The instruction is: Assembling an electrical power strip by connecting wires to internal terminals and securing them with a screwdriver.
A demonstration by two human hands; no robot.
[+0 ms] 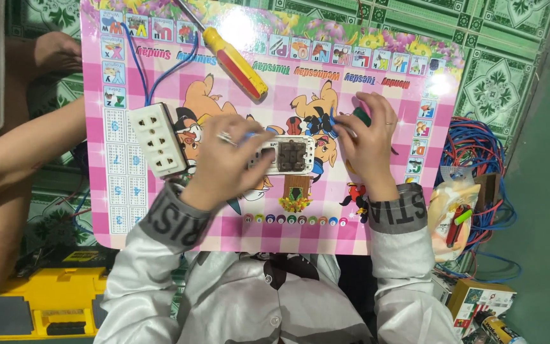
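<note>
Plastic switch plate (286, 155), light and rigid, pinned at its end by closed left hand (227, 156); right hand (367, 143) closed around a green-handled tool (361, 116)

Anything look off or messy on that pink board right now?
Mostly tidy. The white socket block lies askew, blue wires trailing; the yellow screwdriver lies loose and diagonal. Beside the board, wire coils are tangled.
</note>
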